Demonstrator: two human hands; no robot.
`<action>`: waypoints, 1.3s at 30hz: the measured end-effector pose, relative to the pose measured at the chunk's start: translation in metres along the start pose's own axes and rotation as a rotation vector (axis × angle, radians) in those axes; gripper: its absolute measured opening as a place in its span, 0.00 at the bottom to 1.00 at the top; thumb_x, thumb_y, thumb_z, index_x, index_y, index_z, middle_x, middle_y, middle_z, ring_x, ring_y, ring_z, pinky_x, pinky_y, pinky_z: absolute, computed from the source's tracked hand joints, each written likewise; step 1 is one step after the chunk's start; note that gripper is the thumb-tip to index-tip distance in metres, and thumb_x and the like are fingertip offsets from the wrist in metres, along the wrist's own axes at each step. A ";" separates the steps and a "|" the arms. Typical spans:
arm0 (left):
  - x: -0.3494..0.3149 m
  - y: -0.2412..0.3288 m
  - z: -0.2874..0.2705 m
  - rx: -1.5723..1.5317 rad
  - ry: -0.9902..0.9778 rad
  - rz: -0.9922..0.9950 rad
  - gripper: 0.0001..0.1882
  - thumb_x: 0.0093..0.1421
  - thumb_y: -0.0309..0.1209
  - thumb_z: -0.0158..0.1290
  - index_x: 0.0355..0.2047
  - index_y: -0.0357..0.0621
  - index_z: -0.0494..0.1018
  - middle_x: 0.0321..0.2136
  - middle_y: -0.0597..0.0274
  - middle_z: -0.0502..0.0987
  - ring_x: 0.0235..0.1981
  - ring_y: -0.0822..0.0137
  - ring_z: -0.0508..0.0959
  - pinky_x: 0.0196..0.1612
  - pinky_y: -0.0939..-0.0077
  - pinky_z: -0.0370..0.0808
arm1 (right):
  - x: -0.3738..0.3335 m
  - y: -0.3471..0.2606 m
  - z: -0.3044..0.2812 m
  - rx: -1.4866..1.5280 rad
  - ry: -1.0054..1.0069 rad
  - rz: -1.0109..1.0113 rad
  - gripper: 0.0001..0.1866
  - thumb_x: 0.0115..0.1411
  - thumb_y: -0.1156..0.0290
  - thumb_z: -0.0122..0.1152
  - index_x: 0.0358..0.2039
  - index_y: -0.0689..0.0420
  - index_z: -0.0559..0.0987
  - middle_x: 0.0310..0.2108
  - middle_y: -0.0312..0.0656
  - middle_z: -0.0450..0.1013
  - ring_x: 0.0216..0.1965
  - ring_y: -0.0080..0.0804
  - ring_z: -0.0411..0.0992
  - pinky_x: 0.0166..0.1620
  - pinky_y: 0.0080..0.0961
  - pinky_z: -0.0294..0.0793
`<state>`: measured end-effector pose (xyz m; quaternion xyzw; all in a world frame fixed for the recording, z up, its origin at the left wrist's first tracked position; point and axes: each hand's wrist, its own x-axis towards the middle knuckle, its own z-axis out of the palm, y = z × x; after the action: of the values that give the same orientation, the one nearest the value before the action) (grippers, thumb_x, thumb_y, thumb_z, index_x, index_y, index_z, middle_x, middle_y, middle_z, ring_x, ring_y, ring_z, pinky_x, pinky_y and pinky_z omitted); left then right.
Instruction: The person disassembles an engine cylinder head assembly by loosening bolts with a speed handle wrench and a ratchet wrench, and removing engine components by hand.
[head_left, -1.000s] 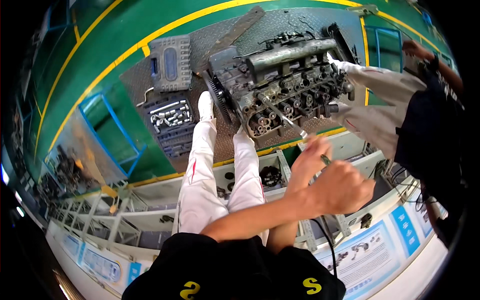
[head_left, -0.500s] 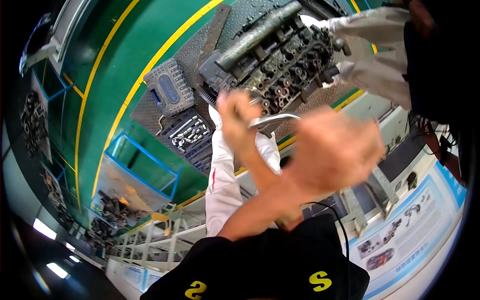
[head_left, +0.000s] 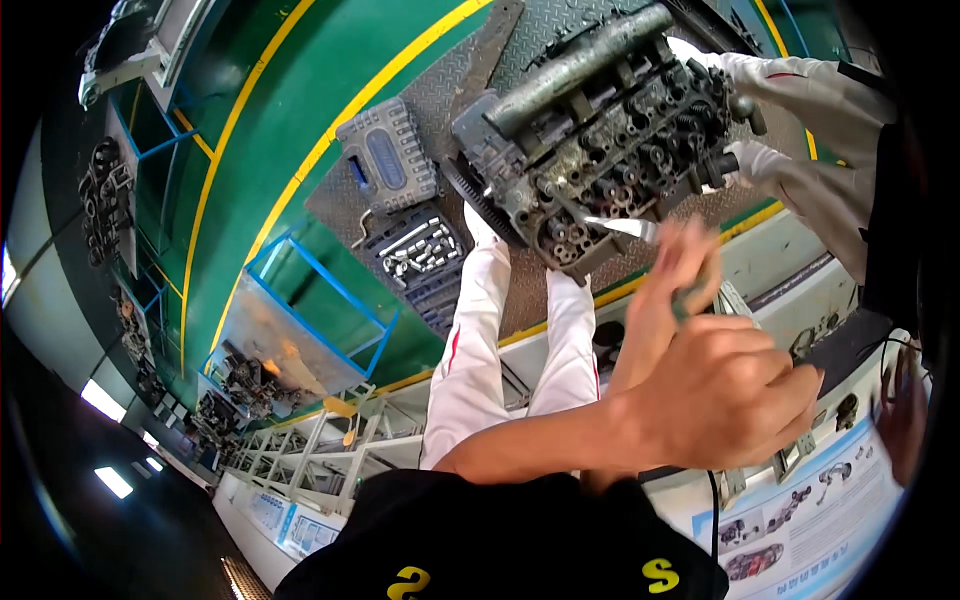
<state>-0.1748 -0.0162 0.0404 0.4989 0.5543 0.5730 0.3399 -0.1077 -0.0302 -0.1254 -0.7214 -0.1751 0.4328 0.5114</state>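
A bright, curved metal bar, the crank of a speed wrench (head_left: 620,228), slants onto the top of the engine's cylinder head (head_left: 640,140); motion smears it, and its tip is hard to make out. My right hand (head_left: 685,265) is closed round the crank, partly blurred. Nearer to me and in front of it, my left hand (head_left: 725,395) makes a fist over the wrench's handle end, which it hides. My forearms cross, the left over the right. Valve parts and bolt holes show along the greasy head, and a toothed flywheel (head_left: 482,202) at its left end.
The engine lies on a patterned metal plate (head_left: 330,205). Left of it are a closed grey tool case (head_left: 388,158) and an open socket set (head_left: 415,250). Across stands another person in pale trousers (head_left: 815,95). Blue-framed stands (head_left: 320,300) are at the left, a poster board (head_left: 800,510) at lower right.
My right hand has swung from left of the crank to the right, and the crank has turned with it. The left fist has come nearer to me. The whole view has shifted.
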 end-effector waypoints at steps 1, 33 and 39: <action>-0.007 0.002 0.003 -0.054 -0.061 0.007 0.13 0.48 0.26 0.62 0.15 0.45 0.68 0.11 0.68 0.64 0.13 0.68 0.67 0.19 0.71 0.66 | -0.001 -0.022 0.039 -0.184 -0.177 -0.191 0.12 0.71 0.68 0.49 0.29 0.59 0.73 0.24 0.41 0.70 0.26 0.29 0.66 0.35 0.29 0.67; -0.018 -0.007 0.002 0.071 0.111 0.091 0.09 0.46 0.34 0.56 0.15 0.47 0.69 0.12 0.68 0.69 0.18 0.68 0.74 0.27 0.71 0.67 | -0.014 0.010 0.061 -0.757 -0.325 -0.947 0.10 0.64 0.70 0.54 0.28 0.62 0.75 0.24 0.41 0.73 0.27 0.34 0.69 0.42 0.28 0.69; -0.038 -0.006 -0.010 0.074 -0.043 0.105 0.09 0.46 0.35 0.55 0.14 0.50 0.69 0.15 0.71 0.71 0.20 0.70 0.75 0.31 0.73 0.69 | -0.016 -0.025 -0.035 0.030 -0.456 -0.195 0.16 0.70 0.74 0.47 0.21 0.56 0.70 0.20 0.33 0.65 0.22 0.25 0.58 0.40 0.25 0.67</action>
<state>-0.1748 -0.0545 0.0284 0.5518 0.5406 0.5582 0.3027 -0.0843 -0.0515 -0.0925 -0.5772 -0.3481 0.5357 0.5086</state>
